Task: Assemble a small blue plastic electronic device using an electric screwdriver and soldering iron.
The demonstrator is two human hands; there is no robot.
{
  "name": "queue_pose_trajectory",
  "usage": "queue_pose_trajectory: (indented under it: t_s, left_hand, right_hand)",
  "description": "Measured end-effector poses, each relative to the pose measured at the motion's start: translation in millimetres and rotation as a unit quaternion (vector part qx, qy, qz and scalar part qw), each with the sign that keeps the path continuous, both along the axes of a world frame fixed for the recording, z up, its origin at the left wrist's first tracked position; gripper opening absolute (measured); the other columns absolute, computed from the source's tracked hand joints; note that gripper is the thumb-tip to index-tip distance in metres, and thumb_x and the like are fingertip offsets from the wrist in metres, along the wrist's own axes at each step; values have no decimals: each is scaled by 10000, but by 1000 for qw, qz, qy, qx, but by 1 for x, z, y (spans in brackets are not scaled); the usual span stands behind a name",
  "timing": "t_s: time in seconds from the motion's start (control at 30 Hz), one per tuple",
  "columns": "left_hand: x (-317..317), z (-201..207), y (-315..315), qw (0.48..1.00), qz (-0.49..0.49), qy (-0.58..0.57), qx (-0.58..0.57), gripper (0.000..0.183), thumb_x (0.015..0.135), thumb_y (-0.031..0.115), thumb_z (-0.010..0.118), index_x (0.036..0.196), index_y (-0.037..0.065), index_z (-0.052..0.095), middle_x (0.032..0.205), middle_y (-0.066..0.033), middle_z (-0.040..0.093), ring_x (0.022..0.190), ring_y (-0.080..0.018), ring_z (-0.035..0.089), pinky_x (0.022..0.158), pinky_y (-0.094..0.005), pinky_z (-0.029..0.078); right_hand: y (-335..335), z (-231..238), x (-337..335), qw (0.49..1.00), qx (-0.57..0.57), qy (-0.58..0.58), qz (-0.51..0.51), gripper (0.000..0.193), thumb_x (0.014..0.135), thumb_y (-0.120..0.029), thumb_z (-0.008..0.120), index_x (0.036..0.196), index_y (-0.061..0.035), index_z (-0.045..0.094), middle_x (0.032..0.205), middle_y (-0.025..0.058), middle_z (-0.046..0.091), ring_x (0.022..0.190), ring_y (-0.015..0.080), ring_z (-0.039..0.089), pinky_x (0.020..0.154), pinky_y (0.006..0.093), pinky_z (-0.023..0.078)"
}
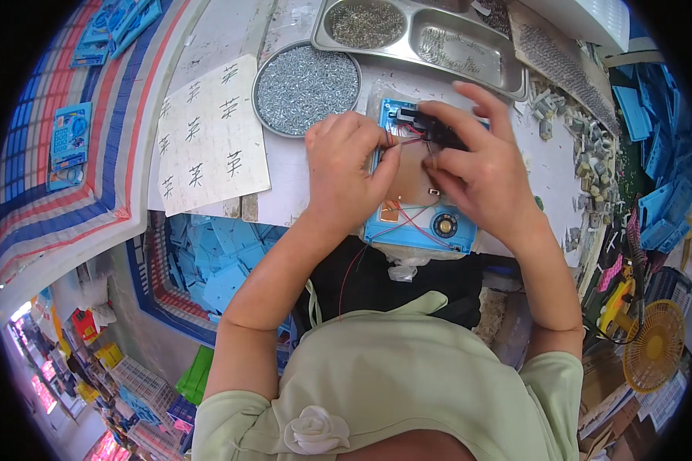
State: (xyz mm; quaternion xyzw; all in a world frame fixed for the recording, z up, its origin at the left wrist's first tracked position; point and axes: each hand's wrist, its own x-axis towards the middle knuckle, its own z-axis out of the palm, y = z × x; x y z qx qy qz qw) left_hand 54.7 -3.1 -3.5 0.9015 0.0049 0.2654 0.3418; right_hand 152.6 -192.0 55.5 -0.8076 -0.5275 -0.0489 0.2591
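Note:
A blue plastic casing (425, 239) lies on the table in front of me, with a brown circuit board (407, 180) inside it. Near the casing's lower edge sit a round black speaker (444, 225) and thin red wires (407, 223). My left hand (354, 161) is closed at the board's left side, pinching a thin dark red wire (412, 141) between thumb and forefinger. Over the right side, my right hand (480, 157) curls its fingers around a black part (446, 137); its kind cannot be made out. The right fingers are partly blurred and cover the casing's upper right.
A round tray of small silver screws (307, 88) and a steel compartment tray (469, 67) stand beyond my hands. Handwritten paper (211, 138) lies left. Small metal parts (588, 161) line the right edge, near blue casings (657, 146) and a yellow fan (653, 346). More blue pieces (219, 253) fill a bin below.

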Motion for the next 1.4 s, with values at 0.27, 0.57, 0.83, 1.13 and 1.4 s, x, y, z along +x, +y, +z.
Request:
queue_pose_trajectory:
  t_s: [0.27, 0.57, 0.83, 1.13, 1.4]
  left_hand:
    - [-1, 32, -19, 993, 19, -115, -27, 252, 817, 30, 728, 1053, 24, 641, 1036, -121, 615, 943, -225, 600, 871, -378, 467]
    - [20, 46, -48, 963, -169, 104, -183, 271, 917, -28, 644, 1186, -10, 667, 942, -91, 717, 768, -108, 691, 671, -245, 566]
    - [28, 41, -42, 945, -148, 177, -232, 172, 955, 48, 667, 1114, -12, 689, 875, -33, 723, 766, -75, 674, 670, -229, 556]
    - [26, 50, -46, 921, -139, 238, -276, 115, 962, 56, 662, 1053, -11, 684, 853, -4, 680, 740, -66, 644, 652, -219, 529]
    - [28, 51, -43, 967, -160, 137, -140, 63, 901, 19, 687, 961, 5, 692, 845, -63, 638, 710, -147, 641, 633, -284, 501]
  right_hand:
    - [-40, -21, 1, 973, 128, 135, -137, 130, 751, -92, 807, 875, -109, 771, 1357, 66, 635, 1330, 338, 442, 1072, 459, 408]
    - [-41, -17, 3, 964, 193, 139, -117, 126, 737, -89, 814, 843, -94, 746, 1284, 61, 670, 1278, 318, 481, 1045, 428, 417]
    - [-45, -31, 10, 941, 221, 229, -111, 121, 738, -102, 809, 820, -88, 721, 1263, 70, 676, 1260, 296, 496, 1072, 426, 386]
    - [-47, -26, -3, 955, 203, 163, -141, 140, 709, -82, 811, 808, -84, 712, 1254, 75, 674, 1262, 333, 480, 1060, 457, 397]
    - [-197, -15, -64, 804, 348, 161, -455, 83, 894, 18, 659, 964, -20, 637, 1103, 95, 659, 1014, 208, 611, 919, 331, 486]
